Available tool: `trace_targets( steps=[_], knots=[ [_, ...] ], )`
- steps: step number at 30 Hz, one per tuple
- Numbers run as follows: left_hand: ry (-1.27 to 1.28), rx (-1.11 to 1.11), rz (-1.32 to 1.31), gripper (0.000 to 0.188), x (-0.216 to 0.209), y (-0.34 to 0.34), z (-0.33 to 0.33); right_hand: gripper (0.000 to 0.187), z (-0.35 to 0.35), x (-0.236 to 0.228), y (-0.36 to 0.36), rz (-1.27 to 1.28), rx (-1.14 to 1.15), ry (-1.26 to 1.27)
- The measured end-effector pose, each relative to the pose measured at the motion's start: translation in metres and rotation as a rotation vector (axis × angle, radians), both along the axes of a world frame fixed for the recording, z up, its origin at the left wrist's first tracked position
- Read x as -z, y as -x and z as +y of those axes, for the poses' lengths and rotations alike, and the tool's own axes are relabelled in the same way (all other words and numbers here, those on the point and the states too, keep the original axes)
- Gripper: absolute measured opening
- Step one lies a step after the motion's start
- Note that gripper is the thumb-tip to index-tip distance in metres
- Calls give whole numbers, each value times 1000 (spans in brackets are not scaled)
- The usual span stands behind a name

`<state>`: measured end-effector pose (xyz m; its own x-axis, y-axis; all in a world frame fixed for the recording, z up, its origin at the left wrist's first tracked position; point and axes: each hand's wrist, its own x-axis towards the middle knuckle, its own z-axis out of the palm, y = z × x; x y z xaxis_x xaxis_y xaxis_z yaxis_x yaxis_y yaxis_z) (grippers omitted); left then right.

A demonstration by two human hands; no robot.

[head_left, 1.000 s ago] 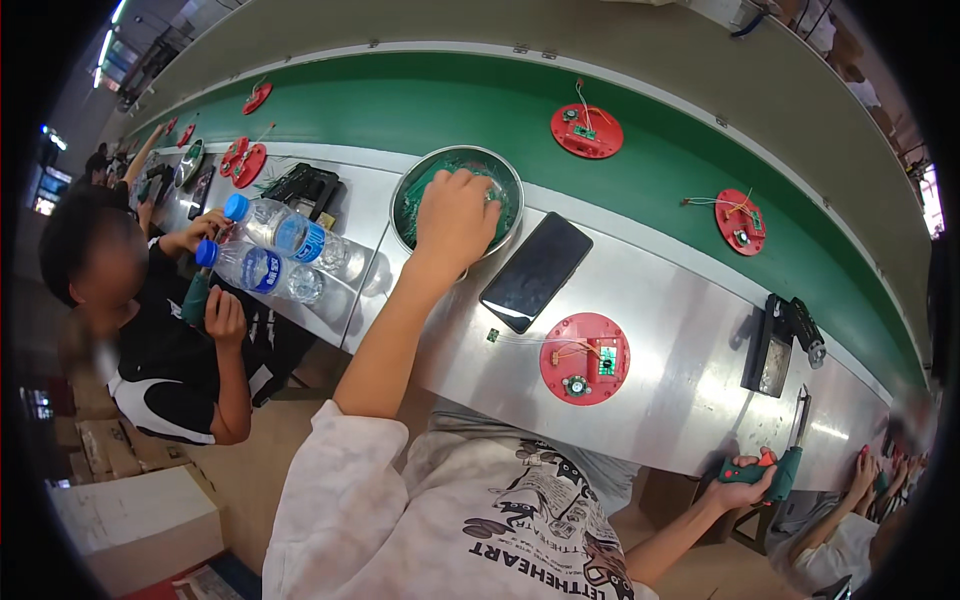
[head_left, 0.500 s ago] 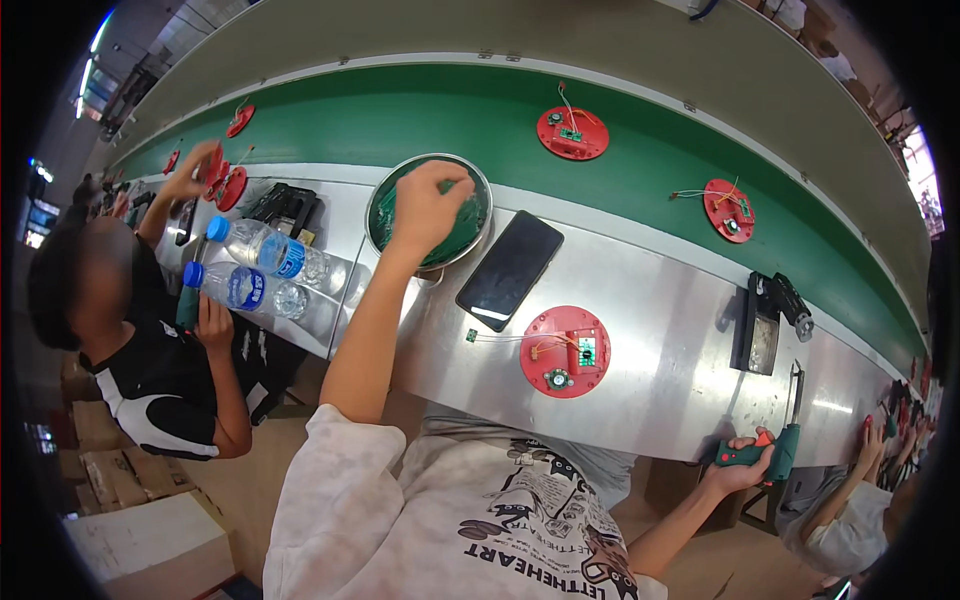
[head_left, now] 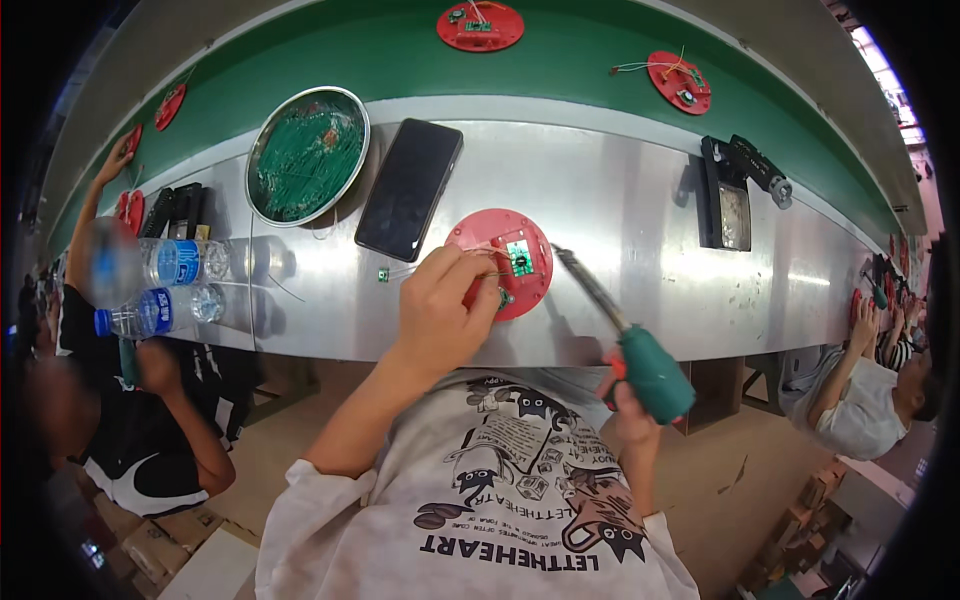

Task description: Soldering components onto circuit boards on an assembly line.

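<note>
A round red plastic plate (head_left: 530,297) lies on the metal bench in front of me, with a small green circuit board (head_left: 520,258) and thin wires on it. My left hand (head_left: 445,305) is over the plate's left side, thumb and fingers pinched together on what looks like a thin wire beside the board. Gripped in my right hand (head_left: 632,415) is a green soldering gun (head_left: 655,375) with a red trigger. Its long metal tip points up and left, ending just right of the plate, apart from the board.
Left of the plate lie a black phone (head_left: 409,190) and a metal bowl (head_left: 366,150) of thin green wires. Two water bottles (head_left: 185,262) lie further left near a co-worker. A black stand (head_left: 728,195) is at the right. More red plates (head_left: 480,40) rest on the green strip behind.
My left hand has left the bowl and come down to the red plate. The soldering gun has swung from the far right to beside the plate. My view has shifted.
</note>
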<state>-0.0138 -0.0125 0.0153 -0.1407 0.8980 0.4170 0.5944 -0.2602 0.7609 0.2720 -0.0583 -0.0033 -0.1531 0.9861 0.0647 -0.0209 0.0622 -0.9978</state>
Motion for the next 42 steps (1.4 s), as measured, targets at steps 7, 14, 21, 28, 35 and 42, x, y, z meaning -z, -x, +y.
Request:
trace_targets(
  steps=[7, 14, 21, 28, 35, 42],
  knots=[
    [-118, -100, 129, 9, 23, -9, -6, 26, -1, -15, 7, -192, -78, 123],
    [-179, -110, 209, 10, 25, -9, -4, 26, -1, -23, 17, -53, -18, 173],
    [-175, -124, 215, 10, 33, -7, -5, 30, 3, -18, 16, -93, -63, 163],
    [-184, -137, 201, 10, 33, -7, -4, 34, 1, -21, 14, -106, -72, 162],
    [-187, -131, 203, 9, 33, -5, -5, 45, -1, -23, 8, -53, -117, 77],
    [-198, -153, 205, 9, 32, -5, -6, 32, 11, -20, 7, -20, -158, 110]
  ],
)
